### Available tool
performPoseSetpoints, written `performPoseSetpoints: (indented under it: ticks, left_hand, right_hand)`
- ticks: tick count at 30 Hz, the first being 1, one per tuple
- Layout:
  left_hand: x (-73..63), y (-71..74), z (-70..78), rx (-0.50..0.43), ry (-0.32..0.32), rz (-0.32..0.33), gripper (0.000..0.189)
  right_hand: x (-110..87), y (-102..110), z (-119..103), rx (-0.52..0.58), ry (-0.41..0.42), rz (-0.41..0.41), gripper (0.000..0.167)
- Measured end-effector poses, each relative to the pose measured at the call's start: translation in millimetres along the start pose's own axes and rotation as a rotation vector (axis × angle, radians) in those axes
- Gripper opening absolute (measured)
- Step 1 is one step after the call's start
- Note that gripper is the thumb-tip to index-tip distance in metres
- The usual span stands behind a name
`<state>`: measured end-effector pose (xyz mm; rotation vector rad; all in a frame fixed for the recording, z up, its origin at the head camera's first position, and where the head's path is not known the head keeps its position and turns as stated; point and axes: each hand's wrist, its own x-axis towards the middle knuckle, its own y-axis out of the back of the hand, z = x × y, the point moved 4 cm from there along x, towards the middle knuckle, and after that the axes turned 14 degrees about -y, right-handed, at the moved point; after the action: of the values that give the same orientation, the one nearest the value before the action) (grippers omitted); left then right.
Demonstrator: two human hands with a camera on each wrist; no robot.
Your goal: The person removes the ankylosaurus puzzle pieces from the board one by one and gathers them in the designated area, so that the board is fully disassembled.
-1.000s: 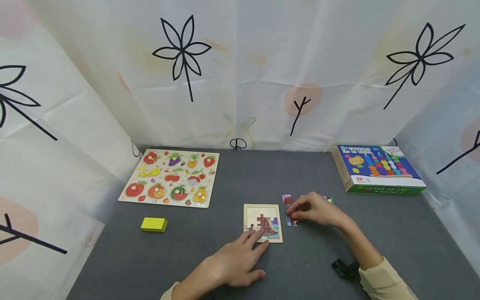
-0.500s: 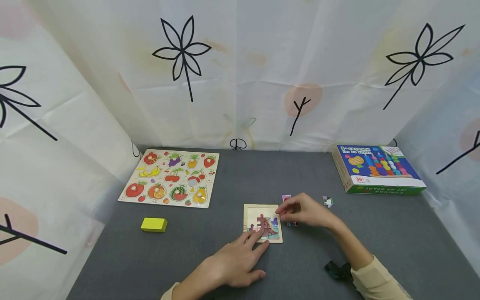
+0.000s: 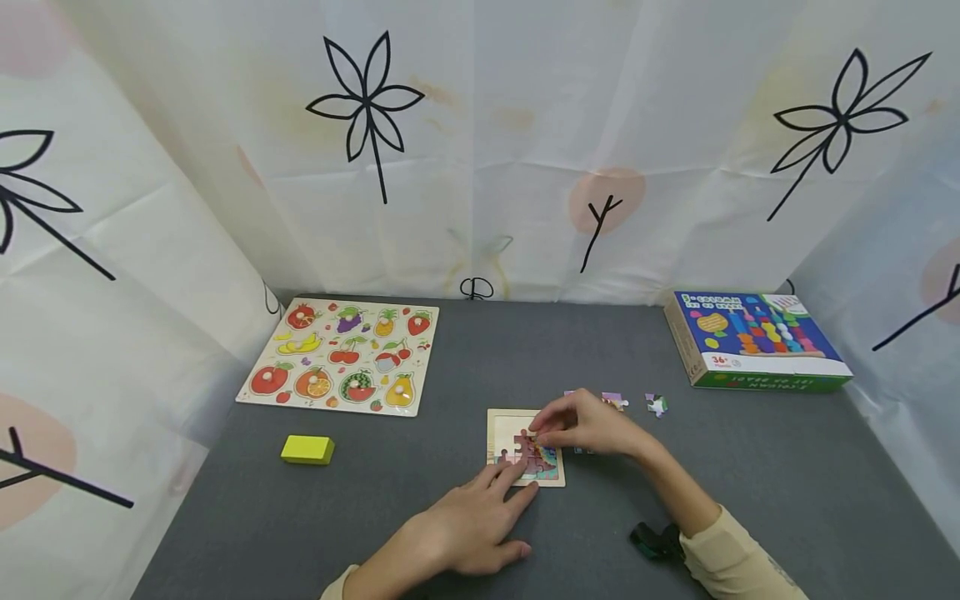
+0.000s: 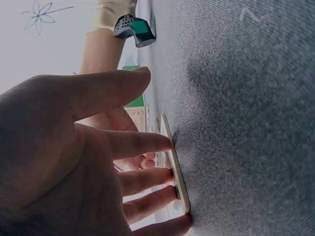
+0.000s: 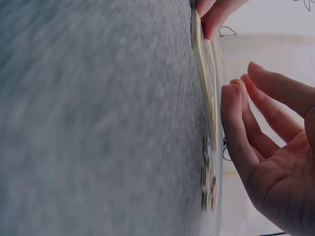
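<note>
A small wooden puzzle board (image 3: 504, 418) lies on the grey table with some jigsaw pieces set in its frame. My left hand (image 3: 476, 521) rests at its near side, straight fingertips pressing the lower edge and thumb spread on the table. Over the board's upper right part, my right hand (image 3: 588, 423) pinches a puzzle piece, mostly hidden behind the fingertips. In the right wrist view, the fingers (image 5: 234, 110) hang close over the board. Several loose puzzle pieces lie right of the board, among them one piece (image 3: 656, 405) farther out; the right hand partly covers others.
A fruit picture board (image 3: 360, 357) lies at the back left, with a yellow block (image 3: 308, 449) in front of it. A blue and green toy box (image 3: 757, 340) stands at the back right. White patterned cloth (image 3: 480, 150) hangs around the table's back and sides.
My right hand has moved left from the loose pieces to over the puzzle board, uncovering pieces at the right. My left hand has stayed on the board's lower edge.
</note>
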<state>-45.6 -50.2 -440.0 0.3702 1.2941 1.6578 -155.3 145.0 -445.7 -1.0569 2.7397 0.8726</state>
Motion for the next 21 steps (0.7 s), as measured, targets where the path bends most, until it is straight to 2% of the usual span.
performPoseSetpoints:
  ticks: [6, 13, 21]
  left_hand:
    - [-0.1, 0.0, 0.0, 0.005, -0.001, 0.001, 0.073]
    - [-0.6, 0.7, 1.5, 0.015, 0.001, 0.01, 0.073]
    - [0.3, -0.1, 0.5, 0.005, 0.006, 0.004, 0.074]
  right_hand:
    - [7.0, -7.3, -6.2, -0.023, -0.03, -0.021, 0.02]
    - [13.4, -9.9, -7.4, -0.068, -0.081, -0.006, 0.016]
    - [19.4, -12.6, -8.5, -0.09, -0.075, -0.008, 0.014]
